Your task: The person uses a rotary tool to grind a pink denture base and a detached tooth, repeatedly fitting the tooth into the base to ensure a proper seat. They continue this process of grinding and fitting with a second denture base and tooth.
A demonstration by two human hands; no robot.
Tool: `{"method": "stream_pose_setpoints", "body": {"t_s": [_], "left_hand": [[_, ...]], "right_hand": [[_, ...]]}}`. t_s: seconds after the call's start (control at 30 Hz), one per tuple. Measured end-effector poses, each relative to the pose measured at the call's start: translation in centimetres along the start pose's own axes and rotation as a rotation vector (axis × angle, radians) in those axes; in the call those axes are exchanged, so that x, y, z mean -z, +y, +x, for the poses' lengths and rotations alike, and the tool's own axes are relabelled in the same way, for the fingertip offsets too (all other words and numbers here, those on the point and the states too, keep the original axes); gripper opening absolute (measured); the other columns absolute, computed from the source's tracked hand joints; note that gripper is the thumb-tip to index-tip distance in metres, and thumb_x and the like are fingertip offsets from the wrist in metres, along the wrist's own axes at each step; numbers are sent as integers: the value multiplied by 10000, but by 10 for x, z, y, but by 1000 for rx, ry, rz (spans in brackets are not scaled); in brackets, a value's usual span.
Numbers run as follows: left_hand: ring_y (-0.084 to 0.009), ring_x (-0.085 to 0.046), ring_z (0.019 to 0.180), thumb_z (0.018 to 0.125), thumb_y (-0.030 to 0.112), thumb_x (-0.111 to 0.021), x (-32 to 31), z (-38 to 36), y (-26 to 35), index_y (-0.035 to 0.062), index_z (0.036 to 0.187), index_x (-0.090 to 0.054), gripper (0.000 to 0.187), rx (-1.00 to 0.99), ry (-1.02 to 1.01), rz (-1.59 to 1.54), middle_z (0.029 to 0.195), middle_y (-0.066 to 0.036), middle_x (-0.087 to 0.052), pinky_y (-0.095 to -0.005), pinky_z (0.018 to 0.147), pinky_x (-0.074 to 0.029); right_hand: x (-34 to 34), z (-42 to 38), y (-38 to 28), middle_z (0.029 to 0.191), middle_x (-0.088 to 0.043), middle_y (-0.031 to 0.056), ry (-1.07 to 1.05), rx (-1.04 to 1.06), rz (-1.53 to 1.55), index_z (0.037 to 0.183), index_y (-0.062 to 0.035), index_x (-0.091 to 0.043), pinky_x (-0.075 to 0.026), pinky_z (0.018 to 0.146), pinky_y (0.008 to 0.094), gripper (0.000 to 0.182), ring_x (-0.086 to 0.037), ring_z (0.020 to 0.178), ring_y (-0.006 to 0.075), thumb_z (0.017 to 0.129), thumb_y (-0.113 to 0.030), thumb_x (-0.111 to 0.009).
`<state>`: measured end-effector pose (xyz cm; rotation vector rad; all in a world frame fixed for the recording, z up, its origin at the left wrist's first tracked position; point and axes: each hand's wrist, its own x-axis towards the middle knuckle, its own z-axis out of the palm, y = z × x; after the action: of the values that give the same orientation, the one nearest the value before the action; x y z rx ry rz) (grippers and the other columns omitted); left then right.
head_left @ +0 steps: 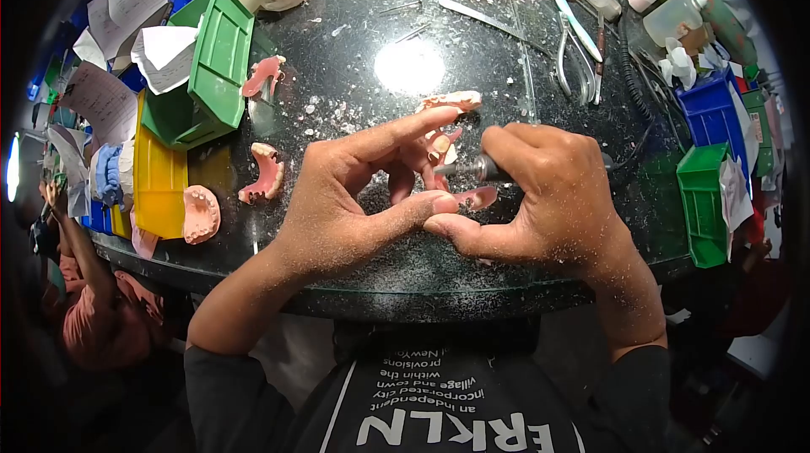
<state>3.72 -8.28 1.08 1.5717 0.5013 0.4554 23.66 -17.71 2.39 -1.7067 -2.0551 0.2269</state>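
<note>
the left hand [333, 196] is curled round a small pink dental plate [479, 198], fingers and thumb pinching it, and the right hand [557, 191] closes in from the other side, fingers wrapped over a dark rotary handpiece [489, 169], its thumb out by the left thumb tip. the slim metal bit points in at the plate, though whether it's actually touching is hard to call. so the plate is up between the two hands, over the near part of the dusty surface [354, 56], pale grains on the skin too. the step in hand looks like close tool work on that plate; the next move calls for a firm pinch, braced thumbs and fingertips clear of the bit.

just beyond the fingers, a pale dental piece [456, 101] lies on the surface. out left, two more pink plates, one farther off [263, 76], one nearer [272, 176], then a pink dental cast [201, 215] beside a yellow bin [162, 191], with a tilted green bin [221, 65] behind. over right, pliers [563, 56], a toothbrush [567, 10], and beyond the coiled cord [633, 86] another green bin [703, 200] with paper in it. far left, a co-worker [105, 318], well apart from all this.
</note>
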Motion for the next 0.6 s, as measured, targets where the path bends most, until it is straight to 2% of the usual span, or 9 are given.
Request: {"method": "stream_pose_setpoints", "body": {"t_s": [0.13,0.23,0.6], "left_hand": [[-74,-576,887,797,16,-753,2,0,0,-46,1403,-480,668,5,-9,33,1004,-25,-622,-244,846,-476],[-28,-528,752,833,64,-762,0,2,-7,37,1411,-512,631,-76,0,-53,930,-8,-628,-179,677,-453],[-35,-528,755,848,51,-739,1,2,-8,39,1426,-493,628,-59,-16,8,928,-7,-626,-187,683,-455]], "right_hand": [[-2,0,-1,567,-501,58,14,16,40,674,-52,-548,-423,437,341,548,-534,469,177,709,-545,-783],[1,2,0,569,-505,57,33,9,37,677,-54,-549,-423,437,342,547,-535,467,175,718,-550,-777],[0,1,1,571,-504,51,2,15,10,654,-70,-528,-415,436,338,550,-515,456,171,733,-558,-768]]}}
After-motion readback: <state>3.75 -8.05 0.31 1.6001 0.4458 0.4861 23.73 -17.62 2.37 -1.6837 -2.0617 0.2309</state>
